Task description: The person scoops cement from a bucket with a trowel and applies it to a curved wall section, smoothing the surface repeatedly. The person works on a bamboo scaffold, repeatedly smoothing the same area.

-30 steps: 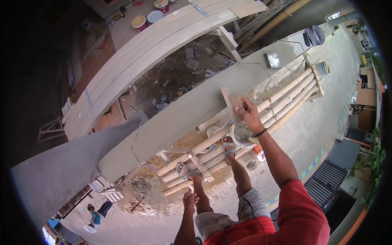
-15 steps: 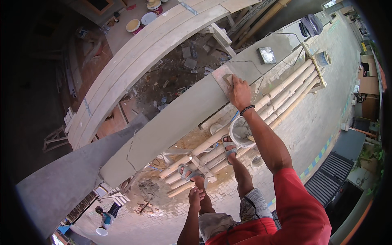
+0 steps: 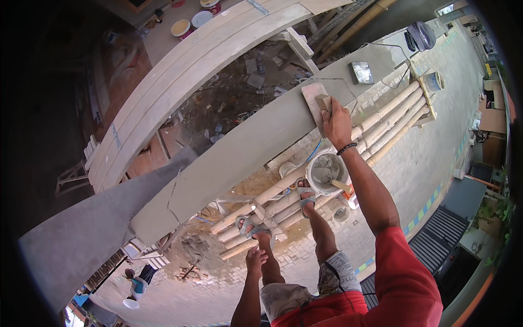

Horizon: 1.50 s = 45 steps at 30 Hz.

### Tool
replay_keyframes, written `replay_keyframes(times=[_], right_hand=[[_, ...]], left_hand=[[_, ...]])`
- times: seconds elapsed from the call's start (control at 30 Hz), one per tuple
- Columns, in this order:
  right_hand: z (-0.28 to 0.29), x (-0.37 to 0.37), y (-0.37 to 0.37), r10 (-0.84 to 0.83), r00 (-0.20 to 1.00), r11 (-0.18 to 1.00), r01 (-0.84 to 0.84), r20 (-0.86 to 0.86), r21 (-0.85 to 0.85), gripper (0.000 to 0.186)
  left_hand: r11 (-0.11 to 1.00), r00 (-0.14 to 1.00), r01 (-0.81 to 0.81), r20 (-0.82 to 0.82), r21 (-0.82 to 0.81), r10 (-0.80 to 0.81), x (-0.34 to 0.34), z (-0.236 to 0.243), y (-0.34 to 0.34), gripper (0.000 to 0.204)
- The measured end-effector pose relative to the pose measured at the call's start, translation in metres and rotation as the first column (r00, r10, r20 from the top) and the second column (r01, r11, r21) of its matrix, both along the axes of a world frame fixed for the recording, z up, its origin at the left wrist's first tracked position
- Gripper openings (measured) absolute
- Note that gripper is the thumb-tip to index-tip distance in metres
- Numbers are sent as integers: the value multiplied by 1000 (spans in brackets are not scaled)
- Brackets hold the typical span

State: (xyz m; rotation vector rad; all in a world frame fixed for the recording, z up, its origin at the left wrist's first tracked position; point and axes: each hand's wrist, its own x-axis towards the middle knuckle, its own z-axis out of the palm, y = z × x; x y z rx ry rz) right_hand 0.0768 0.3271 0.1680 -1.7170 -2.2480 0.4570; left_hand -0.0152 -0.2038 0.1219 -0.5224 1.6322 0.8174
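My right hand (image 3: 338, 121) grips the handle of a flat float (image 3: 313, 103), its plate lying on the grey plastered beam top (image 3: 218, 163). My left hand (image 3: 255, 259) hangs low beside my leg, fingers loosely bent and apart. A bucket of grey mortar (image 3: 326, 170) with a wooden-handled tool (image 3: 342, 187) stands on bamboo poles (image 3: 384, 117) below the float. My sandalled feet (image 3: 305, 197) stand on those poles. A square metal piece (image 3: 362, 72) lies farther along the beam.
A curved pale board structure (image 3: 163, 82) arches over a rubble-strewn space (image 3: 229, 98). A dark bag (image 3: 422, 37) lies at the beam's far end. Paint buckets (image 3: 180, 28) stand on the upper floor. A person (image 3: 139, 286) with a white container is on the paving at lower left.
My right hand raised the float from lower on the beam's near edge to its top a half second ago, and now sits slightly farther right. The view has shifted slightly.
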Motion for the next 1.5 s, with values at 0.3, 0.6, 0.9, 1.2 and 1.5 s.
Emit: replay_keyframes(times=[0.3, 0.6, 0.9, 1.2, 1.5], right_hand=[[-7, -52, -41, 159, 986, 987, -158, 41, -32, 50], [8, -76, -81, 277, 931, 955, -293, -238, -35, 47], [-18, -93, -68, 82, 995, 996, -84, -56, -28, 50], [2, -224, -262, 425, 831, 773, -539, -358, -334, 47], [-5, -150, -148, -22, 994, 1000, 21, -111, -15, 47]], left_hand=[[999, 999, -4, 39, -38, 6, 16, -1, -31, 34], [998, 998, -69, -2, 9, 69, -4, 4, -31, 39], [992, 991, -126, 38, 14, 126, 0, 9, -47, 40], [915, 925, -218, -226, 340, 305, -89, 42, -23, 42], [860, 851, -128, -390, 493, 351, -183, 106, 53, 59]])
